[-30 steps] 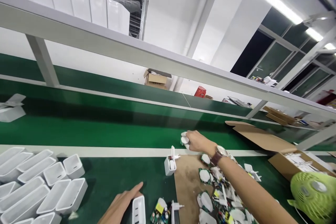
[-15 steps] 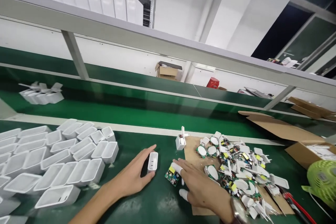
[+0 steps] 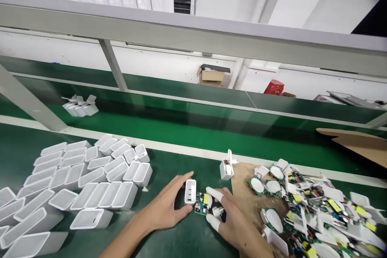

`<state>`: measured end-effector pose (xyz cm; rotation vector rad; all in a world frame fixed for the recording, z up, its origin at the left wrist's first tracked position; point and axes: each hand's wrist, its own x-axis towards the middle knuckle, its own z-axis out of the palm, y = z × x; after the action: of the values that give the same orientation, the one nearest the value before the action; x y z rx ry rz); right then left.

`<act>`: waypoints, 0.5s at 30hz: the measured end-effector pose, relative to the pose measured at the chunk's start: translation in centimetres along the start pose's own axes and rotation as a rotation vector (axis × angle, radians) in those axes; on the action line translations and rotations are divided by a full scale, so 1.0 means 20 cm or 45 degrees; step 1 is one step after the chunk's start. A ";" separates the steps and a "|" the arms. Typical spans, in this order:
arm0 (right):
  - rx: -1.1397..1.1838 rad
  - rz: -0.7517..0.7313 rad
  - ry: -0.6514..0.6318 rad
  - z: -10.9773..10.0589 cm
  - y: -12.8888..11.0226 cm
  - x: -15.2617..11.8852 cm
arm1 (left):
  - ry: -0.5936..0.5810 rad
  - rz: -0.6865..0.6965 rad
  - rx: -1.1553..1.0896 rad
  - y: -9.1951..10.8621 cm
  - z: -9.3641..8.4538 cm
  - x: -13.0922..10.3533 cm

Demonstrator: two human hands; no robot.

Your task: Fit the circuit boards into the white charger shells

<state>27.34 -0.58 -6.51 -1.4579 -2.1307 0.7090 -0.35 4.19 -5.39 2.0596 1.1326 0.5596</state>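
Note:
A white open-topped case [image 3: 190,192] with slots inside stands on the green bench. The thumb and fingers of my left hand [image 3: 165,205] are curled around its left side. Just right of the case is a small circuit board [image 3: 202,203] with a yellow part. My right hand [image 3: 232,219], with white covers on thumb and index finger, has its fingertips at the right edge of that board and grips it. A white piece attached to the board shows between these fingers. Behind, an upright case [image 3: 226,170] holds parts that stick out of its top.
Many open white cases [image 3: 99,196] cover the left of the bench. Circuit boards and white parts [image 3: 326,217] are heaped on brown cardboard [image 3: 242,181] at the right. A white group of cases [image 3: 81,107] sits beyond the bench edge, under a shelf rail [image 3: 187,28].
My right hand has brought the circuit board beside the white case and turned it. The case stays in my left hand. The view has shifted left, and the wristwatch has left the picture.

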 end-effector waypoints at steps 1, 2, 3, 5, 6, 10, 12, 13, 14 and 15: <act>-0.024 -0.037 0.026 0.01 0.01 0.00 | -0.013 0.000 -0.024 0.00 0.00 0.00; -0.052 -0.089 0.031 0.02 0.03 0.00 | -0.026 0.001 -0.053 0.01 0.00 0.01; -0.080 -0.143 0.028 0.03 0.03 0.00 | -0.034 -0.001 -0.082 0.01 -0.01 0.01; -0.115 -0.228 0.067 0.03 0.05 0.00 | -0.036 -0.016 -0.122 0.03 -0.01 0.02; -0.113 -0.252 0.115 0.03 0.05 0.00 | -0.031 -0.028 -0.130 0.04 -0.01 0.03; 0.007 -0.247 0.349 0.01 -0.01 -0.01 | 0.011 -0.047 -0.127 0.03 0.00 0.03; 0.079 -0.225 0.441 -0.01 -0.06 -0.02 | 0.056 -0.026 -0.119 0.01 0.02 0.03; 0.108 -0.222 0.482 -0.02 -0.09 -0.02 | 0.083 -0.003 -0.114 0.00 0.04 0.03; 0.132 -0.230 0.515 -0.03 -0.12 -0.03 | 0.111 0.030 -0.108 -0.01 0.05 0.02; 0.150 -0.252 0.538 -0.04 -0.14 -0.03 | 0.137 0.072 -0.103 -0.01 0.06 0.02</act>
<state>26.01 -1.87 -4.14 -1.1897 -1.8390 0.4019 0.50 4.21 -6.38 2.0176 1.0967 0.7398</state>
